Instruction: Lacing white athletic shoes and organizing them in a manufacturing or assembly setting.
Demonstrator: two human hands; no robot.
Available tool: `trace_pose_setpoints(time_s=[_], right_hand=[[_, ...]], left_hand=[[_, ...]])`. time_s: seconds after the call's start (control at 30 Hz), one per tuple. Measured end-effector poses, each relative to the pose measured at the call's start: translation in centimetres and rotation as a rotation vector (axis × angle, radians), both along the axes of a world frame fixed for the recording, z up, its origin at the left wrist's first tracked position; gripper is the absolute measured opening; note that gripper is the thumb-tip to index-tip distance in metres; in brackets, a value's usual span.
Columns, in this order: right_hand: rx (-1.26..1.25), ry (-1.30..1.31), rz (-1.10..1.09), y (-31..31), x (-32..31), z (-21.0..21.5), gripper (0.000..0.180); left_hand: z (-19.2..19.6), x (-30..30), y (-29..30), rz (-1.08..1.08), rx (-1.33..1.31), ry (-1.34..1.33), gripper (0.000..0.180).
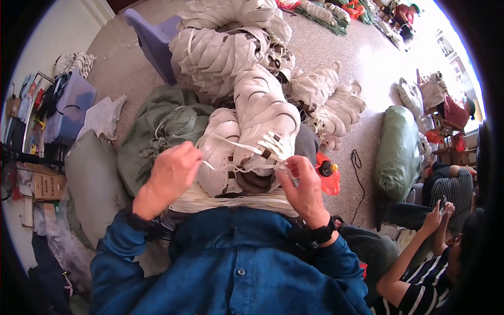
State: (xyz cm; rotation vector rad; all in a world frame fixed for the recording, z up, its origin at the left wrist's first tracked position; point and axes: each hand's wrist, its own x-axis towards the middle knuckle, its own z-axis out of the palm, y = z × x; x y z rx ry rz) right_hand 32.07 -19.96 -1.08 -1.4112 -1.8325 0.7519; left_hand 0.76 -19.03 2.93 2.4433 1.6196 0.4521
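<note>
Hands pinch white lace [231, 169]: left hand [167, 178] and right hand [303, 189] both clamped, white shoe upper [262, 131] between them.

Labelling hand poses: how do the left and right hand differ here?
The left hand is raised with its back to the camera, fingers curled on a white lace pulled up and left; the right hand sits lower and pinches the lace close to the white shoe upper. The left hand is beside the green sack; the right hand is near the orange bottle. Both wear a dark wristband, have blue sleeves and grip lace.
</note>
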Motion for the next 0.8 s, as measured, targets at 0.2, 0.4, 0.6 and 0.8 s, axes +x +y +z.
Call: trace_pose_setpoints(time_s=[0.2,0.4,0.6,0.8], right_hand=[[0.217,-0.064,-0.013,2.0,1.4,-1.3,0.021],[-0.004,0.154,0.014,0.8,1.8,0.5,0.014],[-0.219,-0.141,0.055,-0.4,0.7,2.0,0.033],[-0.003,-0.222,0.035,-0.6,-1.0,0.2,0.038]], left_hand=[[0.1,6.5,0.5,-0.148,0.23,-0.198,0.031],[-2.3,10.0,0.9,-0.352,0.281,-0.133,0.032],[-3.4,11.4,2.4,-0.386,0.347,-0.044,0.02],[-3.8,11.9,3.2,-0.444,0.363,-0.023,0.016]])
